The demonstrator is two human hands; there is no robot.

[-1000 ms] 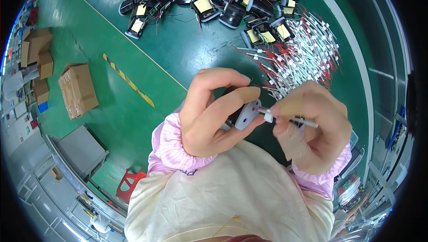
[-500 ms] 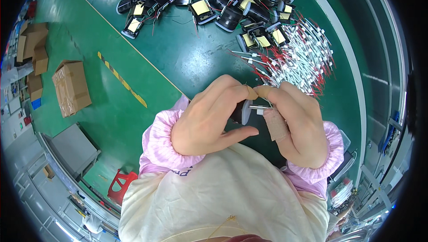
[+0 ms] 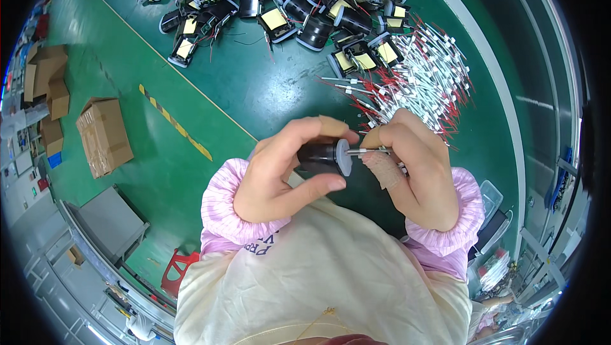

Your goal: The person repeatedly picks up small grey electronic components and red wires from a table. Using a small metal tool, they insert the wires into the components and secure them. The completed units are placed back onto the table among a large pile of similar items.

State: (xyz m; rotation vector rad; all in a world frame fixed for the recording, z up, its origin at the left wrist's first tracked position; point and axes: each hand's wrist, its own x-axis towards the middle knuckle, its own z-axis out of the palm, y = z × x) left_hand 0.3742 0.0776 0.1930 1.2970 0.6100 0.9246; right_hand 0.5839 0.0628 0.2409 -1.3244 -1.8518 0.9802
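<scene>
My left hand [image 3: 270, 176] is curled round a black cylindrical housing [image 3: 317, 155] with a pale grey rim, which lies sideways in front of my chest. Its index finger rests over the top and its thumb is below. My right hand [image 3: 425, 176], with tan tape round the thumb, pinches a slim white-and-metal piece [image 3: 360, 151] at the rim end of the housing. Whether that piece is joined to the housing I cannot tell. Beyond my right hand lies a heap of white connector leads with red wires [image 3: 423, 81].
Many similar black housings [image 3: 316, 32] with yellow pads and loose wires are piled at the far side of the green table [image 3: 254, 84]. Left of the table, cardboard boxes [image 3: 105, 138] and a red stool [image 3: 176, 273] stand on the floor. A pale strip [image 3: 493, 59] edges the right side.
My fingertips, which met above the rim, have come apart. My left hand has turned and shifted left, so more of the black housing shows. The right hand still pinches the slim piece.
</scene>
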